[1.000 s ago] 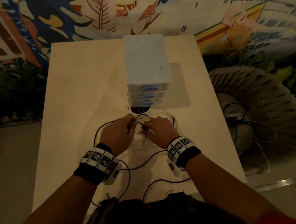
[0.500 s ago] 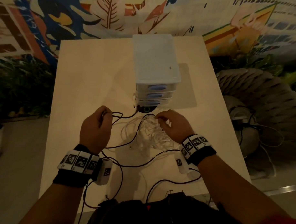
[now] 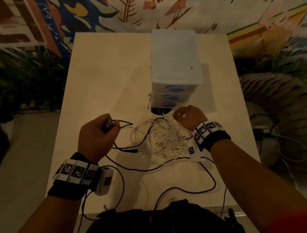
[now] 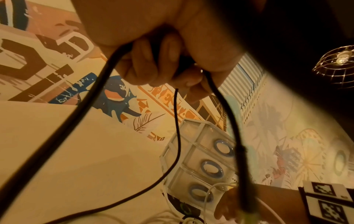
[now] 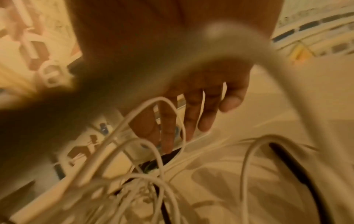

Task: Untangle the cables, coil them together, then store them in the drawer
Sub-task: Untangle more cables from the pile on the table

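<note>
Many white cables, tangled, black cable threaded through

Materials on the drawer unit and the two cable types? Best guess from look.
Small three-drawer unit: looks like frosted translucent plastic, smooth, with blue oval pulls. Thin black cable in the left hand: matte rubbery jacket, bends freely. Tangled white cables: smooth, slightly glossy plastic jacket, probably PVC.

Right wrist view is mostly a smear, a fat blurred white cable covers the right hand so its grip is anyone's guess. The thin black cable disappears into the left hand's fist, plug end hidden.
</note>
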The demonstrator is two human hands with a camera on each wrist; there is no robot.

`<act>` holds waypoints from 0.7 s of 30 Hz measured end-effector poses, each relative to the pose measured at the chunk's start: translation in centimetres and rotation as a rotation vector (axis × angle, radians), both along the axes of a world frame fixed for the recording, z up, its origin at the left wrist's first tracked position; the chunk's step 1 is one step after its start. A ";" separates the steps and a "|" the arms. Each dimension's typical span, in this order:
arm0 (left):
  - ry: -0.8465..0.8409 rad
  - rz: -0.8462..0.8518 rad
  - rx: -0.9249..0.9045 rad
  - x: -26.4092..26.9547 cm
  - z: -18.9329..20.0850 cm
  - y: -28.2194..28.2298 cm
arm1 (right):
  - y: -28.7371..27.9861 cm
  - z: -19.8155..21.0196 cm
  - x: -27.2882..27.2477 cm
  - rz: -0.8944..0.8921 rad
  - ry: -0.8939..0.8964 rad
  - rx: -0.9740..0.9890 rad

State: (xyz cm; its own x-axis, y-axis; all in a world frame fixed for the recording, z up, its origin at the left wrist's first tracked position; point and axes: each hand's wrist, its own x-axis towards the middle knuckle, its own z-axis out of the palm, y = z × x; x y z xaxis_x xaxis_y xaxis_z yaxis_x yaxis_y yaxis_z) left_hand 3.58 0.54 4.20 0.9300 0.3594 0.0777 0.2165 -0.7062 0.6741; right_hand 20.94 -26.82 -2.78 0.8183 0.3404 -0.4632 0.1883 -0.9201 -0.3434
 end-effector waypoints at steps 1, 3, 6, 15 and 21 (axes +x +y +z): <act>-0.009 0.009 -0.007 -0.1 0.0 0.1 | 0.1 -0.2 -0.1 0.029 -0.061 -0.049; -0.021 0.030 -0.025 -0.1 0.2 0.2 | 0.3 -0.2 -0.4 0.107 -0.123 -0.160; -0.028 0.035 -0.033 0.0 0.3 0.2 | 1.1 0.2 -0.7 0.262 -0.261 -0.195; -0.030 -0.014 -0.032 -0.1 0.4 -0.5 | 4.5 -1.3 -0.6 0.225 -0.112 -0.181; -0.041 -0.006 -0.059 -0.7 0.3 -0.4 | 4.6 -1.9 -0.1 0.055 0.046 -0.084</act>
